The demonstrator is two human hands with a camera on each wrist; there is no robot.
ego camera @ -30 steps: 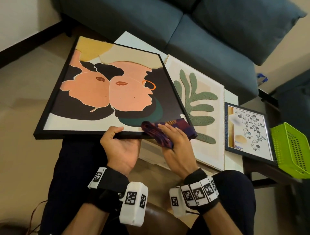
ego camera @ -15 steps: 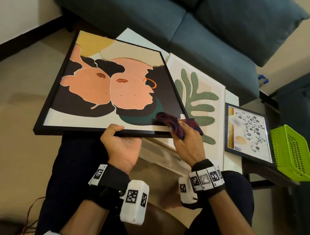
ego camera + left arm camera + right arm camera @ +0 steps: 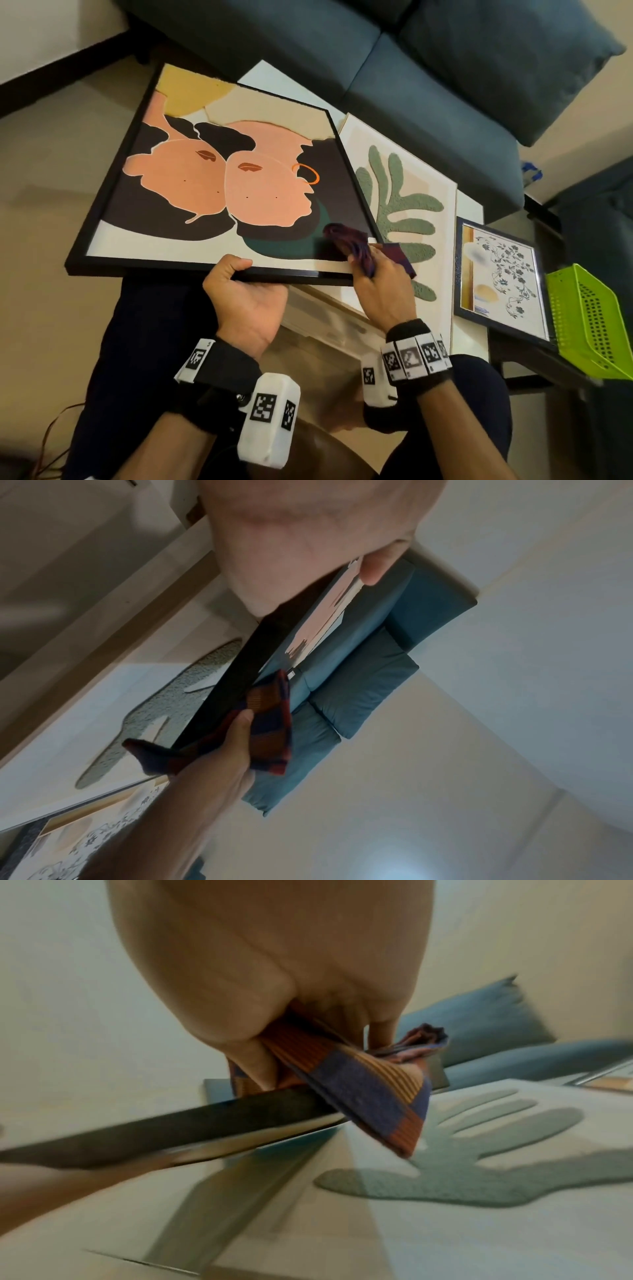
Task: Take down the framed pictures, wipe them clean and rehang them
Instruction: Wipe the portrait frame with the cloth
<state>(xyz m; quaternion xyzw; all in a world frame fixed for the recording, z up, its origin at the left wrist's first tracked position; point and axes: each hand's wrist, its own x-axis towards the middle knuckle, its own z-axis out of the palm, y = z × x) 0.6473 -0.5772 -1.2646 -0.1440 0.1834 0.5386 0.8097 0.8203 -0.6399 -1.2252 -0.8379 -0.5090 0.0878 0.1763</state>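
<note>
A large black-framed picture of two peach faces is held tilted over my lap. My left hand grips its near bottom edge, thumb on top, and the same frame edge shows in the left wrist view. My right hand holds a purple and orange checked cloth against the picture's near right corner. In the right wrist view the cloth is bunched between fingers and thumb over the black frame edge.
A white-framed green leaf picture lies on the low white table, with a dark-framed floral picture to its right. A lime green basket sits at the far right. A blue sofa stands behind.
My right hand has slid the cloth from the bottom edge rightward to the near right corner. The picture has shifted slightly; the left hand keeps its grip.
</note>
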